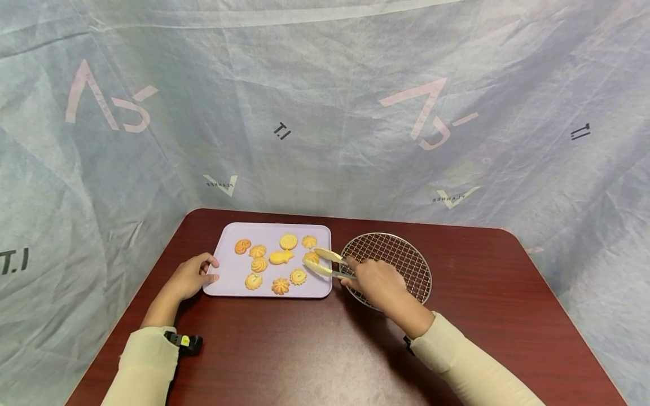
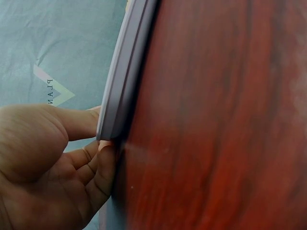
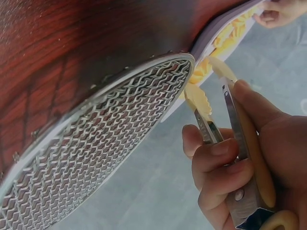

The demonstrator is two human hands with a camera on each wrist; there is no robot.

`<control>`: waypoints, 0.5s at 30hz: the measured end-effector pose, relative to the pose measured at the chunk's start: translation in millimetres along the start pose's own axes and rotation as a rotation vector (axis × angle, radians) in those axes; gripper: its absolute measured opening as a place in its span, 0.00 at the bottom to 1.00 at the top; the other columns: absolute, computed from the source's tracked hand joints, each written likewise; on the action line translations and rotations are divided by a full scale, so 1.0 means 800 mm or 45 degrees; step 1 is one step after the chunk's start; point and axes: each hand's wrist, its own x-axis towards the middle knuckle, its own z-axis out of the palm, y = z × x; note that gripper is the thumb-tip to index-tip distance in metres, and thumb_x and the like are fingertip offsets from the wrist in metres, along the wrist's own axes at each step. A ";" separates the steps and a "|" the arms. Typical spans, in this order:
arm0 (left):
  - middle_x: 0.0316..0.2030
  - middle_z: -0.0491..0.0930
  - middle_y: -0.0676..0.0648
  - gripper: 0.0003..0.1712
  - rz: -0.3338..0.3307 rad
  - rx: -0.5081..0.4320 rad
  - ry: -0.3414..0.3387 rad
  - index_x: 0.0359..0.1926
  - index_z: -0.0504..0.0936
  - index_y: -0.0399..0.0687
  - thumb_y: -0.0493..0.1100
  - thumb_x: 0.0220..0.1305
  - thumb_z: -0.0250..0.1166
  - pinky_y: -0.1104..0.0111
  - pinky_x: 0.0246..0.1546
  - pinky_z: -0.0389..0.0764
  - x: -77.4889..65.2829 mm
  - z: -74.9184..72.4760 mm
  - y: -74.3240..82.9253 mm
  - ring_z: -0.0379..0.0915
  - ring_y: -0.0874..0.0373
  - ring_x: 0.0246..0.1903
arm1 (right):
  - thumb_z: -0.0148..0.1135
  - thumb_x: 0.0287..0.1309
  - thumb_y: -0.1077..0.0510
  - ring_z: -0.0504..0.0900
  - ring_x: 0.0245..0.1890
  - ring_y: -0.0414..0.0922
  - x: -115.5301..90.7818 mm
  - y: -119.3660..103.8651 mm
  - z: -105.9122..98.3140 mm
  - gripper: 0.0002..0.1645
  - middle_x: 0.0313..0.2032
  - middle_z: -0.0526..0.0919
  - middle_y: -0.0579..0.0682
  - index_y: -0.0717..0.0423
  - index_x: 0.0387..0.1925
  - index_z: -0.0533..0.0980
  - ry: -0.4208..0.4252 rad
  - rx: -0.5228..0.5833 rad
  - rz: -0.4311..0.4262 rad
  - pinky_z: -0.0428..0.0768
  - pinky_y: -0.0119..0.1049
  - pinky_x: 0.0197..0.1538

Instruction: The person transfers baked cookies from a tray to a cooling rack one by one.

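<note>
Right grip (image 1: 380, 282) held tongs (image 1: 320, 268) | left grip (image 1: 190, 275) pinched tray (image 1: 228, 282) | nearest cookie (image 1: 312, 257) seemed light, brittle | sides suited gentle hold

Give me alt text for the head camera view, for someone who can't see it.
A person's right hand holds tongs, tips either side of a cookie on a lilac tray of assorted cookies, while the left hand grips the tray's left edge. A round wire rack lies to the tray's right on a dark red table.
</note>
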 end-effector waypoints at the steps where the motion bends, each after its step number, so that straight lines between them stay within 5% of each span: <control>1: 0.36 0.71 0.42 0.11 0.002 0.000 0.002 0.47 0.78 0.38 0.33 0.66 0.69 0.62 0.33 0.69 0.000 0.000 0.000 0.68 0.51 0.32 | 0.65 0.63 0.33 0.81 0.22 0.52 -0.001 0.000 0.000 0.33 0.28 0.85 0.54 0.47 0.62 0.79 0.004 0.000 -0.001 0.77 0.45 0.21; 15: 0.36 0.71 0.42 0.11 0.015 -0.002 0.003 0.47 0.78 0.39 0.33 0.66 0.69 0.61 0.33 0.70 0.002 0.002 -0.003 0.68 0.51 0.32 | 0.65 0.63 0.34 0.81 0.22 0.54 -0.004 0.004 -0.010 0.31 0.28 0.85 0.55 0.46 0.59 0.78 0.000 0.044 0.024 0.76 0.46 0.20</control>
